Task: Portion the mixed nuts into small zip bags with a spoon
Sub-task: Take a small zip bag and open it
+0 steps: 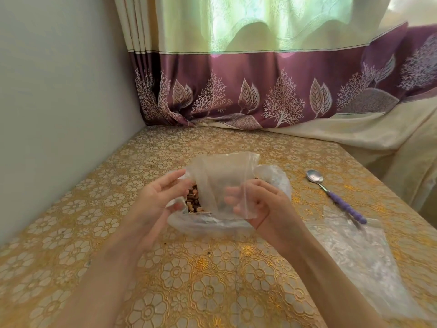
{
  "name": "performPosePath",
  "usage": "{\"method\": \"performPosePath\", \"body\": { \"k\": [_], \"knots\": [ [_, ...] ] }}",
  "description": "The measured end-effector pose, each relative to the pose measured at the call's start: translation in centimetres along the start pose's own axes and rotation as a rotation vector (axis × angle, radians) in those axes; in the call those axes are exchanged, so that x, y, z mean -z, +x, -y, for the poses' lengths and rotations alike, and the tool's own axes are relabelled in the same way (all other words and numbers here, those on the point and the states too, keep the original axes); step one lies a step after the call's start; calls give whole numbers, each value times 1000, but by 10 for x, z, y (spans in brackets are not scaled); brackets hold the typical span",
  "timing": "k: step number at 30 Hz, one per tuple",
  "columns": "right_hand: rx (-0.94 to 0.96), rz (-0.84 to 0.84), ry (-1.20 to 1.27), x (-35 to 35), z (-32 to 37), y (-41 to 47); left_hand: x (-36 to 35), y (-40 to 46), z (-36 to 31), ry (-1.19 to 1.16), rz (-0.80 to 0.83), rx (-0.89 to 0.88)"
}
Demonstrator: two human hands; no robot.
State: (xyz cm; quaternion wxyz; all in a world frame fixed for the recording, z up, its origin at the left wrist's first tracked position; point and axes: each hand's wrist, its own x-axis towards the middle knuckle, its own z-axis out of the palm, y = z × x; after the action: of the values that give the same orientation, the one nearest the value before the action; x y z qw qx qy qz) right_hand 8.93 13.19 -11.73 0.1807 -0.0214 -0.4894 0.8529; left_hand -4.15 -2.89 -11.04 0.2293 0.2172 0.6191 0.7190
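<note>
I hold a small clear zip bag upright above the table's middle, and nothing shows inside it. My right hand grips its lower right part. My left hand touches its left edge with fingers spread. Behind and below it lies a larger clear plastic bag with mixed nuts showing between my hands. A metal spoon with a purple beaded handle lies on the table to the right, apart from both hands.
Several flat clear bags lie at the right front of the gold floral tablecloth. A grey wall bounds the left side. A purple and cream curtain hangs behind the table's far edge.
</note>
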Motion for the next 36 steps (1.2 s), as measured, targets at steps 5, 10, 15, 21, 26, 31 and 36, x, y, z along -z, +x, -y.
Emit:
{"method": "performPosePath", "body": {
  "k": [5, 10, 15, 21, 26, 31, 36],
  "knots": [
    [-51, 105, 83, 2, 1, 1, 6, 1, 2, -42, 214, 75],
    [-2, -127, -78, 9, -4, 3, 9, 1, -3, -161, -87, -28],
    [92, -258, -431, 12, -10, 4, 5, 0, 0, 69, -230, -211],
    [490, -445, -865, 7, -13, 4, 3, 0, 7, 203, -271, -298],
    [686, -340, -967, 2, -14, 1, 1, 0, 9, 221, -276, -302],
    [564, -139, -852, -1, -13, 0, 2, 0, 9, 224, -266, -283],
    [418, -102, -694, 8, -10, 0, 9, -1, 4, 301, -279, -353]
  ]
}}
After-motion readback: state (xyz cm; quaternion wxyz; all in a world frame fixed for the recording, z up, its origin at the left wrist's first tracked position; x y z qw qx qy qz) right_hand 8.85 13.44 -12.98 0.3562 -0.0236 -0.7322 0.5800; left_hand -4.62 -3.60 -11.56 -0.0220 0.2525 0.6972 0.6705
